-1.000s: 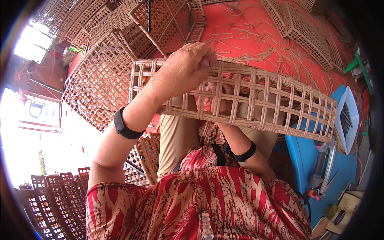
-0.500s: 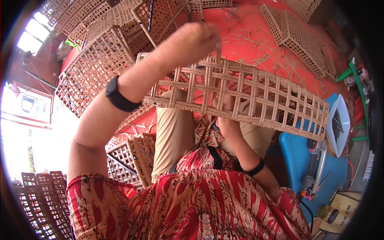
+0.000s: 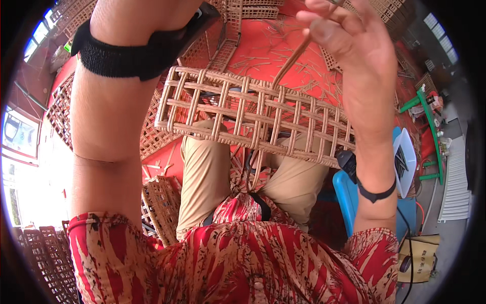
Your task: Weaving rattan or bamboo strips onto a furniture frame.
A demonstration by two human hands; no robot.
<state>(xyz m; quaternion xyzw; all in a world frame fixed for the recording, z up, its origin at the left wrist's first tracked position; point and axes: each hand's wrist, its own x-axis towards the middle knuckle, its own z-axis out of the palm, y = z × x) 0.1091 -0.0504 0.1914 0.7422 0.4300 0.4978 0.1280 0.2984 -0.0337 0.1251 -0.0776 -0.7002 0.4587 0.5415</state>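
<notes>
A woven wicker panel or basket side (image 3: 238,109) with an open grid lies across my knees, tilted down to the right. From its upper edge a long wicker strand (image 3: 292,62) rises to my right hand (image 3: 362,61). The thumb and fingers of that hand are pinched on the strand near the top edge of the picture. My left hand (image 3: 152,12) is raised at the upper left; its fingers lie outside the picture, so their state is hidden. Another end of strand (image 3: 258,169) hangs below the panel's lower edge toward my lap.
Wicker frames stand at the left (image 3: 63,106), beside my thigh (image 3: 164,207) and at the back. Cut strips litter the red floor (image 3: 253,43). To the right are a blue stool (image 3: 344,195), a white tray of dark sticks (image 3: 405,162) and a green stand (image 3: 430,126).
My right hand has come up from behind the panel and now pinches the strand high up. The left arm has lifted toward the upper left. In the picture, the panel sits further left.
</notes>
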